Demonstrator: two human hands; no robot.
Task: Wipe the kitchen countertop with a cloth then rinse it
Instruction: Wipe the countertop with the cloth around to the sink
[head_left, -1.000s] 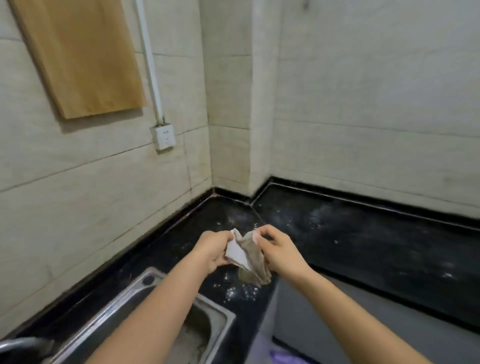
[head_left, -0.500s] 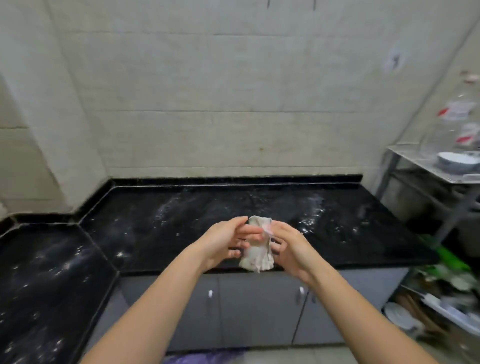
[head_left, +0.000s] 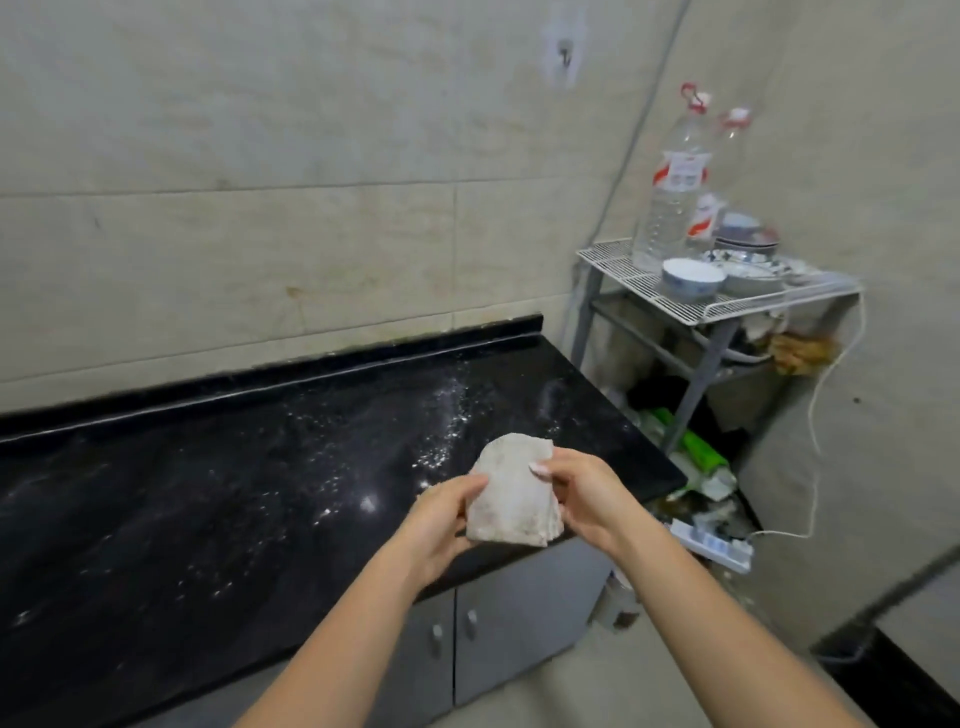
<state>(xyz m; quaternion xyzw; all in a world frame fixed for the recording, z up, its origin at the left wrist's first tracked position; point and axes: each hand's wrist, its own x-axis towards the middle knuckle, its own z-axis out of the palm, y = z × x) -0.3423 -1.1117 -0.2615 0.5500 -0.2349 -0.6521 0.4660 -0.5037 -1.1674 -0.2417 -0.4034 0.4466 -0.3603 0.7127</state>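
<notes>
Holds the folded cloth (head_left: 511, 493) up between both hands, above the front edge of the black worktop (head_left: 208, 493) and clear of it. Grips the lower near side with the left hand (head_left: 441, 519); pinches the upper edge with the right hand (head_left: 587, 493), thumb on top. Faces white specks (head_left: 447, 415) scattered just beyond. Risks sweeping them off the open right end by wiping that way. Risks smearing rather than lifting them by pressing with a bunched fold.

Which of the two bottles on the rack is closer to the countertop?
The left bottle, at the front of the rack; the other bottle stands behind it to the right, farther from the countertop.
</notes>
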